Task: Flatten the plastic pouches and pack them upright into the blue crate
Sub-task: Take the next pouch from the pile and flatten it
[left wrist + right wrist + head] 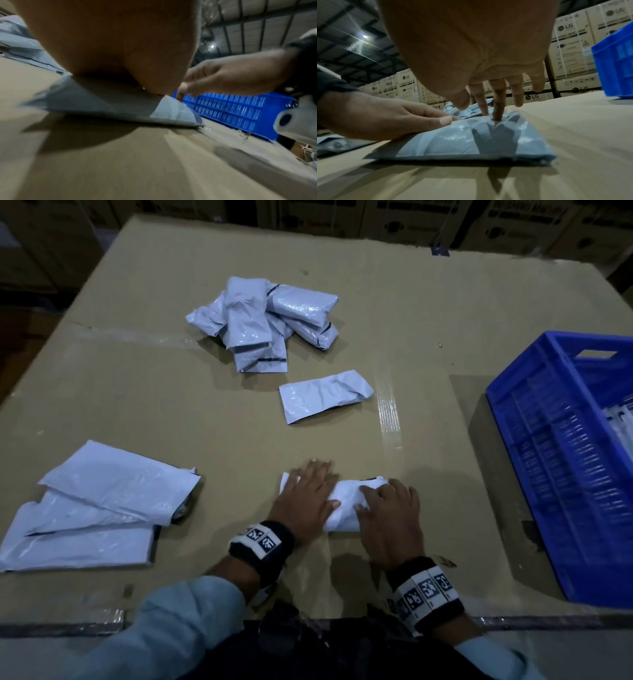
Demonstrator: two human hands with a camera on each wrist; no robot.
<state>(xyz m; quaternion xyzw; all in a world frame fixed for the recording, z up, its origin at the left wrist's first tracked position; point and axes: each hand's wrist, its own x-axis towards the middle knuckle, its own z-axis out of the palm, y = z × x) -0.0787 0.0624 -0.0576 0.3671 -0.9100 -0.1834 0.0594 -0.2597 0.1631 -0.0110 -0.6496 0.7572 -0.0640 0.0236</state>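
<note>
Both wrists low over the cardboard table, palms down. Left hand flat, fingers straight, pressing the pouch. Right hand beside it, fingers spread wide, tips poking the same pouch. Blue crate off to the pouch's right; crumpled pile beyond, flattened stack to its left.

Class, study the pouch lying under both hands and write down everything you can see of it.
The pouch is pale grey-white glossy plastic, creased and still puffy, with a dark strip at its far right end. It lies flat on the cardboard-covered table near the front edge. The left hand presses its left part with straight fingers; the right hand presses its right part, fingertips denting the film.
</note>
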